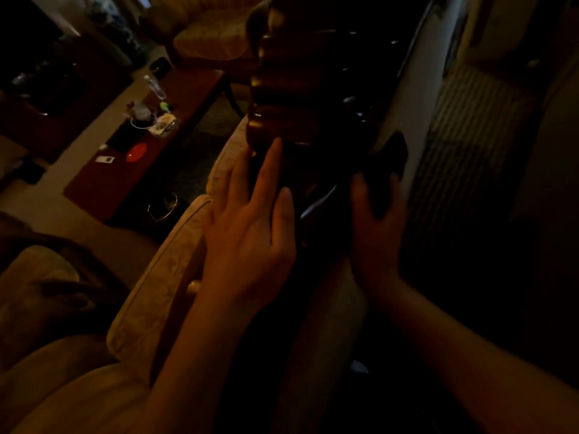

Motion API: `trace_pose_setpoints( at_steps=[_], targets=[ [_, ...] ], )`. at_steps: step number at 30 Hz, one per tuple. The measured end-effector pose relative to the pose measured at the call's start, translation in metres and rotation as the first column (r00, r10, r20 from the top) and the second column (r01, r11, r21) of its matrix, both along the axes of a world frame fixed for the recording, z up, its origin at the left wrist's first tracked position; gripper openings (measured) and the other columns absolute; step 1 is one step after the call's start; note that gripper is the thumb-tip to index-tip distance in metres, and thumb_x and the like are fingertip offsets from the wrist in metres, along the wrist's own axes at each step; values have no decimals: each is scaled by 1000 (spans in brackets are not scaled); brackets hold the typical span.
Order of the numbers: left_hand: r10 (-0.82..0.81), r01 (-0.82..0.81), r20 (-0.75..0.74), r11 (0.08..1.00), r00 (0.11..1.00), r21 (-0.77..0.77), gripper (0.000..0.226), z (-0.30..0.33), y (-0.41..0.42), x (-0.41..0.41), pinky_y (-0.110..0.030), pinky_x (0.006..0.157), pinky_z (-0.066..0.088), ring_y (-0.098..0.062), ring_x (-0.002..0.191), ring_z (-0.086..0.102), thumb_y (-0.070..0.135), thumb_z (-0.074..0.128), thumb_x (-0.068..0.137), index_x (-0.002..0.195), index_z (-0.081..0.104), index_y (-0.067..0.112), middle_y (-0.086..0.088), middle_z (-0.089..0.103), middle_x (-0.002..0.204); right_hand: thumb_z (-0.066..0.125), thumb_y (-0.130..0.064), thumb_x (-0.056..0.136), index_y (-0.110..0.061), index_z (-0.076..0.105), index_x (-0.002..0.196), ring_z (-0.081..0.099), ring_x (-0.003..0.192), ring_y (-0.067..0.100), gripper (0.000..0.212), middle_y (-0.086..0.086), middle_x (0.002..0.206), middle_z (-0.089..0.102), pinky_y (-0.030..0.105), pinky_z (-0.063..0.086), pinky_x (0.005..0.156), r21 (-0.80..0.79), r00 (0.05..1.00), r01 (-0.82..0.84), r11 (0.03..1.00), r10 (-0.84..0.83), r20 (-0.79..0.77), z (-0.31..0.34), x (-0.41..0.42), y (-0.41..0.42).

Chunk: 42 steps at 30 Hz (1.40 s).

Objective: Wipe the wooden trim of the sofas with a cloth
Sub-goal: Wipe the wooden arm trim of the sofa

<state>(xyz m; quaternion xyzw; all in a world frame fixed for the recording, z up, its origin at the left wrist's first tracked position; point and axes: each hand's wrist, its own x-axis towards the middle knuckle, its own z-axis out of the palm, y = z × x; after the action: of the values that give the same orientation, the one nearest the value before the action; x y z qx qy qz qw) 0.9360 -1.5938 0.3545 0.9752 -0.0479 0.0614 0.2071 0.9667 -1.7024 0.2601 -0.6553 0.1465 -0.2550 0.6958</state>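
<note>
The room is dim. A dark, glossy carved wooden trim (282, 98) runs along the top of a pale sofa back (175, 264) up the middle of the view. My left hand (250, 233) lies flat against the trim's near end, fingers spread, holding nothing. My right hand (376, 227) sits on the trim's right side, closed on a dark cloth (387, 170) that sticks up past the fingers. The cloth is blurred and its edges are hard to make out.
A reddish low table (94, 186) at the left carries a plastic bottle (155, 86), a bowl, a red lid (136, 152) and small items. An armchair (213, 39) stands at the far end. A white wall (413, 98) and striped carpet (463, 145) lie right of the sofa.
</note>
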Motion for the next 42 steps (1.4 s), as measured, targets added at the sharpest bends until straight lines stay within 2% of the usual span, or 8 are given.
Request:
trace_pose_setpoints(
  at_steps=[5,8,12,19,24,31,37,42],
  targets=[
    [0,-10,-47,978,999,-207,50,1,11,6,-31,113,4,0,140,7,51,22,89,138,16,53,18,12,156,39,-40,97,-12,49,92,43,78,5,30,0,91,42,8,31,73,-418,838,-187,889,367,404,4,-81,39],
    [6,-46,-72,825,997,-563,52,6,15,6,-41,115,26,-4,138,31,45,32,91,142,38,35,13,35,150,46,-30,95,-5,54,98,38,77,0,26,6,95,51,0,28,76,-393,900,60,918,121,420,24,-9,16],
    [42,-84,-86,810,995,-580,54,12,9,1,-38,114,30,-3,134,37,39,29,91,142,39,24,11,41,146,56,-17,86,4,61,99,48,80,-3,25,8,90,62,-1,37,79,-167,934,275,947,-222,281,45,28,8],
    [99,-148,-110,704,989,-695,30,-7,16,-4,-41,95,47,-12,119,53,52,39,94,118,56,43,4,56,132,45,-27,97,-9,53,86,45,65,12,22,2,83,47,17,39,61,-489,731,-94,867,394,557,31,-69,42],
    [20,-61,-76,811,997,-582,29,9,12,0,-33,99,43,1,121,47,48,43,87,114,49,55,22,49,132,52,-35,88,0,62,94,56,79,11,37,3,84,59,18,47,75,-45,946,160,986,-140,292,74,47,-6],
    [-66,102,223,982,973,-159,61,20,-14,23,-40,100,42,-9,127,35,54,42,79,135,41,29,7,35,136,49,-22,96,-13,56,102,60,76,-2,13,-8,89,60,12,47,70,623,981,188,759,-176,-81,79,80,-31],
    [-54,103,252,977,966,-185,63,39,-28,74,11,81,15,15,111,17,44,44,93,148,21,23,-4,26,149,57,-26,86,-30,45,99,54,87,-2,18,-13,94,53,19,45,79,68,941,-32,997,7,338,76,31,7],
    [59,-9,165,956,984,-292,54,25,-37,87,-4,98,7,3,135,7,37,34,101,150,13,31,5,7,157,51,-23,95,-5,51,123,55,95,-1,33,-3,110,60,7,38,80,168,991,120,978,-128,38,97,139,-57]
  ],
)
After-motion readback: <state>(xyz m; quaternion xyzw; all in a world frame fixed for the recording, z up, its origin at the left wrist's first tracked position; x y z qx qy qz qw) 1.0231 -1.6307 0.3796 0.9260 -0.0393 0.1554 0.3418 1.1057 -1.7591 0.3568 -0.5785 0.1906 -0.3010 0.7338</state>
